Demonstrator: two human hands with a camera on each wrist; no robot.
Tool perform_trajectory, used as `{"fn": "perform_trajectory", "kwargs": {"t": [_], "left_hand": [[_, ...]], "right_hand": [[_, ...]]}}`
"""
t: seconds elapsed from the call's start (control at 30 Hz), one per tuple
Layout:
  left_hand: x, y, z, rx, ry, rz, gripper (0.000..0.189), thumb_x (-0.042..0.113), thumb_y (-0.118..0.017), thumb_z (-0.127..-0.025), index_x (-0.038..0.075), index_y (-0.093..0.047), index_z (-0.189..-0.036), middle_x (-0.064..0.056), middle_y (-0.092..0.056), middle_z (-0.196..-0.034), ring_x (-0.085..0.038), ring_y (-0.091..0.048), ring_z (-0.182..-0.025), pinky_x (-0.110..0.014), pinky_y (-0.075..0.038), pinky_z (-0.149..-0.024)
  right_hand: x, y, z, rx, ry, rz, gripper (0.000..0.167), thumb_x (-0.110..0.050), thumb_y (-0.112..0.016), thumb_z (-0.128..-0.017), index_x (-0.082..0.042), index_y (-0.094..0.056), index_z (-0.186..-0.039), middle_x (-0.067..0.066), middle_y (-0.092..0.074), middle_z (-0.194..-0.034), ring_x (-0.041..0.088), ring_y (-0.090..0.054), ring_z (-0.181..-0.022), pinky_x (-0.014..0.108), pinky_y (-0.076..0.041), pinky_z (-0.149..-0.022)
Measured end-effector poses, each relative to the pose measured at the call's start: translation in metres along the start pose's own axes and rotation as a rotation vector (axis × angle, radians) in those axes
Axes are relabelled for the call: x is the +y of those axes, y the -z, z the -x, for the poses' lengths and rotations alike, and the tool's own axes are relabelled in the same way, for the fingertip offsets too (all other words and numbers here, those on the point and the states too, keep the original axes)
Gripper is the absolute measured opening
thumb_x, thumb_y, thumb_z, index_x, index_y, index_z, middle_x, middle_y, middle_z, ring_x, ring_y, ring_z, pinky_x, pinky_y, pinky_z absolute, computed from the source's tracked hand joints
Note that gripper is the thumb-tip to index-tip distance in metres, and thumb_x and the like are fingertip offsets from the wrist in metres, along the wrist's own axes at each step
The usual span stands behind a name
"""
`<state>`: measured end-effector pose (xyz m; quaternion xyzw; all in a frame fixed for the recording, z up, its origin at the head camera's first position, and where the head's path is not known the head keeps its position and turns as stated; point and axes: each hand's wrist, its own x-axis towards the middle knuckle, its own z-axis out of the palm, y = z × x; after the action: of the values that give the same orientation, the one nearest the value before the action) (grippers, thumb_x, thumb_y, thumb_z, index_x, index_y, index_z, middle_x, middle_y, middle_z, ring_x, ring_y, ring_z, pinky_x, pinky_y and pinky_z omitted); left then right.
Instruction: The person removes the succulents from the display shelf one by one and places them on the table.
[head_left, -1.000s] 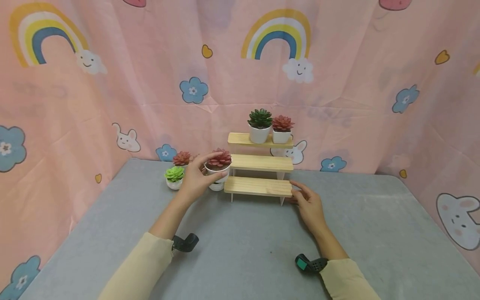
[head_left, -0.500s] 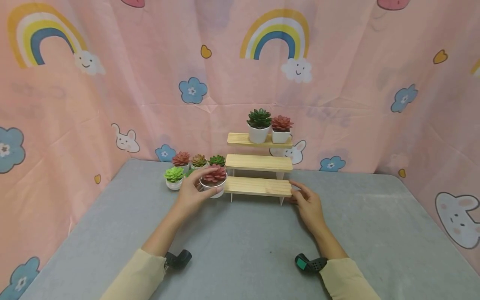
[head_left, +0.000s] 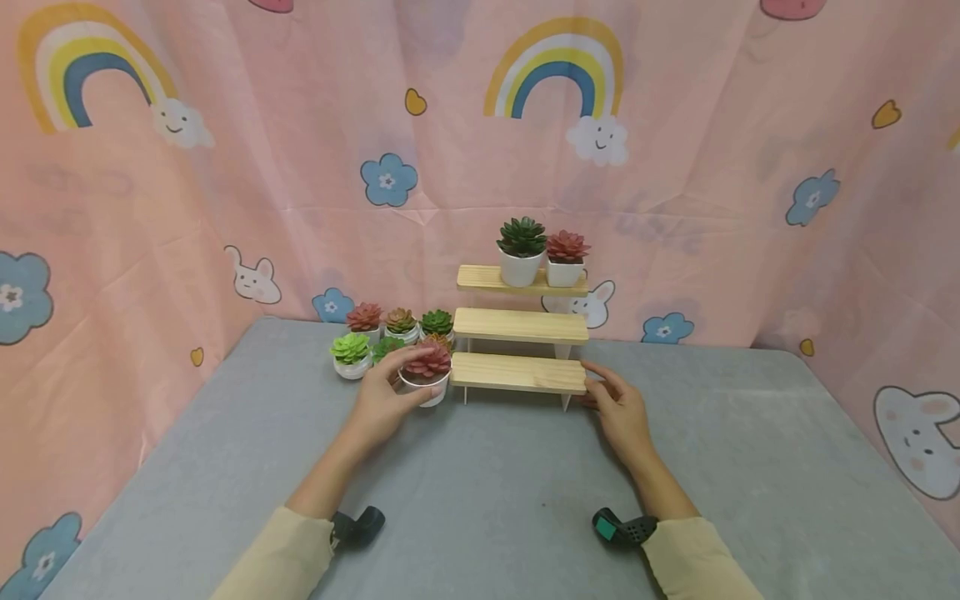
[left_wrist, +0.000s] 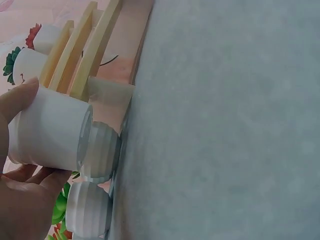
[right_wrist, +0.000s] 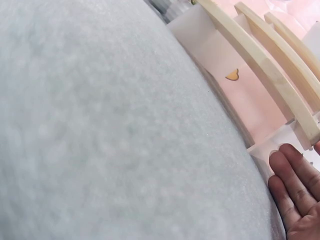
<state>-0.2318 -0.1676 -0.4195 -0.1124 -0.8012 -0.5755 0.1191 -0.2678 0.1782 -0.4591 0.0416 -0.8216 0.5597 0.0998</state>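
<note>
Red plant (head_left: pixel 430 363) just L of frame ctr, off the table (head_left: pixel 487 500), clamped btwn thumb & fingers of L hand (head_left: pixel 379 403); R hand (head_left: pixel 621 418), ctr-R, touches stand (head_left: pixel 517 372) w/ straightish fingers.

A small staged set indoors; pink cloth (head_left: pixel 300 183) printed with rainbows (head_left: pixel 555 50), blue flowers (head_left: pixel 388 180) and rabbits (head_left: pixel 911 450) hangs along the far, left and right sides; a grey table (head_left: pixel 480 500) spreads before it; plants (head_left: pixel 350 350) and a stand (head_left: pixel 517 372) sit toward its far edge like a little display; the cloth hides the room beyond, so home or studio is hard to tell.
</note>
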Motion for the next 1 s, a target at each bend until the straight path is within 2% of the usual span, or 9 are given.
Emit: {"fn": "perform_trajectory", "kwargs": {"t": [0.1, 0.27, 0.4, 0.63, 0.77, 0.9, 1.0], "left_hand": [[-0.004, -0.002, 0.001, 0.003, 0.008, 0.003, 0.053, 0.013, -0.084, -0.082, 0.021, -0.067, -0.132, -0.003, -0.058, -0.143, -0.021, -0.052, -0.134, -0.039, -0.046, -0.113], [-0.012, -0.005, 0.002, -0.013, -0.004, 0.033, 0.055, 0.008, -0.083, -0.082, 0.018, -0.066, -0.133, -0.004, -0.058, -0.142, -0.019, -0.057, -0.125, -0.020, -0.051, -0.100], [-0.015, -0.007, 0.003, 0.004, -0.022, 0.039, 0.054, 0.006, -0.083, -0.082, 0.017, -0.067, -0.132, -0.005, -0.058, -0.142, -0.016, -0.057, -0.123, -0.013, -0.049, -0.096], [-0.021, -0.007, 0.004, 0.005, -0.041, 0.037, 0.056, 0.004, -0.085, -0.079, 0.015, -0.067, -0.131, -0.007, -0.061, -0.137, -0.015, -0.058, -0.121, -0.014, -0.050, -0.097], [-0.022, -0.008, 0.005, -0.001, -0.039, 0.046, 0.057, 0.005, -0.086, -0.078, 0.016, -0.067, -0.131, -0.007, -0.060, -0.139, -0.017, -0.058, -0.123, -0.014, -0.050, -0.097], [-0.024, -0.007, 0.006, -0.007, -0.036, 0.038, 0.058, 0.003, -0.086, -0.078, 0.014, -0.066, -0.131, -0.009, -0.058, -0.143, -0.020, -0.052, -0.134, -0.017, -0.045, -0.107], [-0.024, -0.006, 0.007, -0.012, -0.029, 0.019, 0.059, 0.004, -0.086, -0.077, 0.014, -0.066, -0.132, -0.010, -0.056, -0.144, -0.026, -0.046, -0.141, -0.029, -0.041, -0.116]], "right_hand": [[0.000, 0.000, 0.000, -0.002, 0.006, 0.000, 0.037, -0.021, -0.052, -0.106, -0.009, -0.061, -0.139, 0.025, -0.072, -0.115, 0.000, -0.070, -0.082, 0.015, -0.056, -0.078], [0.001, 0.000, 0.000, 0.003, 0.001, 0.009, 0.037, -0.021, -0.051, -0.106, -0.009, -0.061, -0.139, 0.025, -0.072, -0.116, 0.003, -0.071, -0.085, 0.014, -0.056, -0.078], [0.000, 0.000, 0.000, 0.007, 0.000, 0.004, 0.037, -0.021, -0.051, -0.106, -0.009, -0.061, -0.139, 0.025, -0.072, -0.116, -0.001, -0.069, -0.083, 0.014, -0.055, -0.078], [-0.001, -0.001, -0.001, 0.008, 0.003, -0.017, 0.036, -0.019, -0.052, -0.105, -0.008, -0.061, -0.138, 0.026, -0.072, -0.115, -0.005, -0.068, -0.080, 0.014, -0.056, -0.077], [0.000, -0.001, -0.001, 0.008, 0.006, -0.023, 0.036, -0.019, -0.052, -0.105, -0.008, -0.061, -0.138, 0.026, -0.072, -0.116, -0.006, -0.068, -0.080, 0.014, -0.056, -0.077], [0.000, 0.000, -0.001, 0.005, 0.009, -0.022, 0.036, -0.018, -0.052, -0.105, -0.008, -0.061, -0.139, 0.026, -0.072, -0.115, -0.006, -0.068, -0.080, 0.014, -0.056, -0.077], [-0.001, 0.000, -0.001, -0.001, 0.011, -0.026, 0.036, -0.018, -0.052, -0.105, -0.008, -0.061, -0.139, 0.026, -0.072, -0.115, -0.006, -0.068, -0.080, 0.014, -0.056, -0.077]]}}
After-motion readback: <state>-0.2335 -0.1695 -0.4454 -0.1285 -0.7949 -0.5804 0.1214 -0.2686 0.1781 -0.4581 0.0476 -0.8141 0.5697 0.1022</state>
